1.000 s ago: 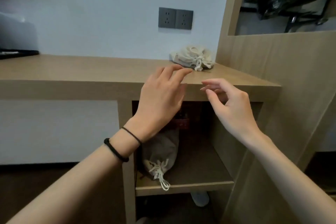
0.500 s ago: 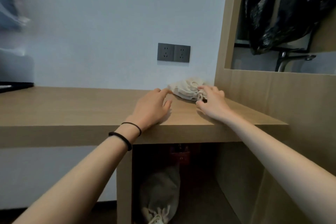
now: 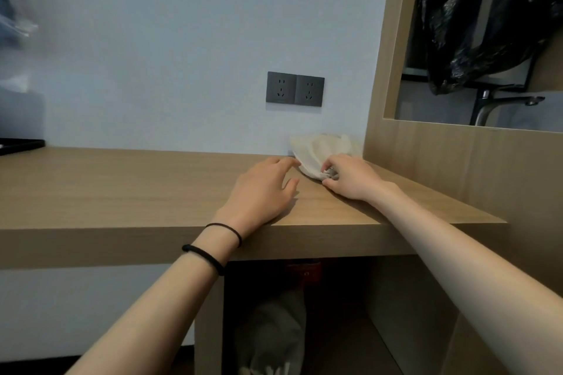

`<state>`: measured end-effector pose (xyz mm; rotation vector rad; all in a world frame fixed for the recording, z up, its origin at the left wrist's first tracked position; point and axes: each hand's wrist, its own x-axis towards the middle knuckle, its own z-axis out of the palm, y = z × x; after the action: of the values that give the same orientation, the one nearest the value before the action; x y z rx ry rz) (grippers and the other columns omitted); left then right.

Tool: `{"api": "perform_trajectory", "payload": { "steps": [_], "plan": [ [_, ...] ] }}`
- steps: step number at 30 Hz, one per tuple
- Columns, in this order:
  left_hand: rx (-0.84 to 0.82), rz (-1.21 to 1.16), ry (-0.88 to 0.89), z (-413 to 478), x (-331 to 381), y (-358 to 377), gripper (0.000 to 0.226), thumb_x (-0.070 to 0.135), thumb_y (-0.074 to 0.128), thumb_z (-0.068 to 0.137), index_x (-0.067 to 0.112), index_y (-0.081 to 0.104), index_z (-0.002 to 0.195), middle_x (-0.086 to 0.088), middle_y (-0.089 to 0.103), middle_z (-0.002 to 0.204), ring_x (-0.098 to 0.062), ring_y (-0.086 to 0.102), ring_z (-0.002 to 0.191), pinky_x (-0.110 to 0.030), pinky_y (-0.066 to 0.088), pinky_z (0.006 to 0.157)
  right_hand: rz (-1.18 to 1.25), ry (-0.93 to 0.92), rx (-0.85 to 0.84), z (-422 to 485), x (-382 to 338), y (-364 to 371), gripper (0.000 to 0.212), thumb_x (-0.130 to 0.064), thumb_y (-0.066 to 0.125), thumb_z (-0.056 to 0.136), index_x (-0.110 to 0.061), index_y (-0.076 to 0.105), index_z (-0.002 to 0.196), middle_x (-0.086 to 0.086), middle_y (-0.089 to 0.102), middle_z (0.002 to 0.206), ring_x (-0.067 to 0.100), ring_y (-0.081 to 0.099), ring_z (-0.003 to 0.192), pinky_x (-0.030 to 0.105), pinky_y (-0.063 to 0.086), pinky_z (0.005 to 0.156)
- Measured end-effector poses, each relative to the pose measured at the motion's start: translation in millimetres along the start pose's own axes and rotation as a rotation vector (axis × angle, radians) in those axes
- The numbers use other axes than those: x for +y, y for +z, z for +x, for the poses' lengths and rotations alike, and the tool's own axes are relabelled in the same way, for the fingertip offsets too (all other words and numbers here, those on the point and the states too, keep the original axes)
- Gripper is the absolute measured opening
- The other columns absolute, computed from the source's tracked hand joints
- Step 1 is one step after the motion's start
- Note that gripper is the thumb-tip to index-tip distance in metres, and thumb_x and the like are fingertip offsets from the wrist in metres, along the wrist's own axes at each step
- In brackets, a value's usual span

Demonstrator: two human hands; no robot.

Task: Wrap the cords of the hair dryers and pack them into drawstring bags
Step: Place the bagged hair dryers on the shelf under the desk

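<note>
A cream drawstring bag (image 3: 316, 151) lies at the back right corner of the wooden desk (image 3: 128, 186), against the wall. My right hand (image 3: 350, 176) is closed on the bag's gathered neck and cord. My left hand (image 3: 262, 192) rests palm down on the desk just left of the bag, fingers apart, its fingertips at the bag's edge. A second, grey drawstring bag (image 3: 274, 335) stands in the open shelf under the desk. No hair dryer is in view.
A dark double wall socket (image 3: 295, 89) sits above the bag. A wooden side panel (image 3: 457, 167) rises right of the desk, with a black plastic bag (image 3: 475, 18) hanging in the opening above. A dark flat object (image 3: 18, 144) lies at the desk's far left.
Both hands went from the desk's front edge to the cream bag. My right hand has closed on its neck, and the bag has shifted slightly toward me.
</note>
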<state>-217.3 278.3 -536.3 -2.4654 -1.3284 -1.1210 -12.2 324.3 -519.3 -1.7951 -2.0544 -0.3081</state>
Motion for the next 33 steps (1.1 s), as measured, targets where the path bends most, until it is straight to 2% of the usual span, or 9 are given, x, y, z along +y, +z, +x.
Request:
{"api": "perform_trajectory", "payload": {
  "steps": [5,10,14,16,19,21,23,27,33],
  "plan": [
    [0.02,-0.014,-0.012,-2.5,0.9,-0.8,0.038,0.035,0.043,0.097,0.031,0.044,0.135,0.003,0.054,0.126,-0.017,0.053,0.112,-0.034,0.045,0.086,0.081,-0.072,0.103,-47.0,-11.5,-17.7,0.024,-0.048,0.056,0.087,-0.026,0.062,0.097,-0.007,0.061,0.099,0.013,0.054,0.093,0.034,0.049,0.078],
    [0.083,-0.075,-0.038,-3.0,9.8,-1.8,0.037,0.036,0.045,0.097,0.031,0.047,0.133,0.001,0.052,0.128,-0.02,0.056,0.109,-0.036,0.046,0.087,0.31,-0.153,0.265,-107.4,-25.0,-39.4,0.031,-0.044,0.047,0.094,-0.02,0.061,0.081,-0.001,0.062,0.065,0.013,0.054,0.063,0.026,0.031,0.066],
    [0.165,-0.368,-0.166,5.5,33.4,3.5,0.042,0.04,0.046,0.096,0.029,0.047,0.136,-0.006,0.043,0.135,-0.023,0.047,0.122,-0.033,0.035,0.104,0.534,-0.152,0.214,-135.3,-19.4,-65.9,0.03,-0.05,0.046,0.094,-0.03,0.067,0.091,-0.003,0.064,0.057,0.009,0.058,0.056,0.027,0.044,0.064],
    [0.112,-0.55,-0.259,12.0,47.3,8.1,0.052,0.05,0.049,0.092,0.033,0.039,0.141,-0.01,0.034,0.142,-0.025,0.036,0.133,-0.035,0.028,0.11,0.493,-0.118,0.412,-136.4,-11.2,-68.5,0.031,-0.046,0.048,0.094,-0.026,0.071,0.085,-0.005,0.063,0.055,0.008,0.06,0.059,0.035,0.049,0.068],
    [0.02,-0.718,-0.367,18.7,62.6,16.9,0.071,0.064,0.055,0.082,0.042,0.028,0.144,-0.012,0.016,0.152,-0.026,0.018,0.143,-0.042,0.021,0.116,0.269,-0.001,0.583,-125.8,-4.9,-63.9,0.022,-0.04,0.055,0.091,-0.023,0.067,0.097,-0.007,0.065,0.088,0.017,0.053,0.09,0.042,0.045,0.082],
    [0.01,-0.74,-0.418,21.3,67.0,21.5,0.08,0.064,0.061,0.077,0.041,0.026,0.145,-0.013,0.014,0.153,-0.025,0.018,0.143,-0.039,0.021,0.114,0.265,0.153,0.395,-113.6,1.4,-58.8,0.038,-0.047,0.053,0.089,-0.028,0.053,0.122,0.0,0.053,0.126,0.027,0.04,0.118,0.042,0.037,0.094],
    [0.02,-0.772,-0.459,23.3,66.7,24.7,0.093,0.066,0.067,0.067,0.039,0.025,0.145,-0.012,0.019,0.153,-0.026,0.025,0.14,-0.038,0.024,0.112,0.378,0.274,0.18,-104.8,6.4,-55.8,0.061,-0.055,0.05,0.088,-0.031,0.031,0.14,0.006,0.038,0.144,0.033,0.03,0.13,0.044,0.03,0.102],
    [-0.04,-0.826,-0.411,23.4,64.5,28.1,0.097,0.049,0.079,0.069,0.032,0.024,0.147,-0.002,0.034,0.149,-0.019,0.038,0.133,-0.04,0.034,0.111,0.474,0.264,-0.011,-101.2,7.6,-45.5,0.072,-0.055,0.043,0.093,-0.029,0.007,0.149,0.009,0.045,0.143,0.034,0.033,0.135,0.049,0.021,0.113],
    [-0.04,-0.766,-0.262,15.9,69.1,25.6,0.088,0.036,0.08,0.072,0.027,0.032,0.146,0.007,0.037,0.148,-0.009,0.041,0.13,-0.032,0.035,0.109,0.635,0.197,0.165,-107.7,7.9,-36.4,0.073,-0.052,0.057,0.087,-0.034,0.017,0.145,0.003,0.054,0.132,0.026,0.052,0.12,0.048,0.045,0.099]
  ]
}}
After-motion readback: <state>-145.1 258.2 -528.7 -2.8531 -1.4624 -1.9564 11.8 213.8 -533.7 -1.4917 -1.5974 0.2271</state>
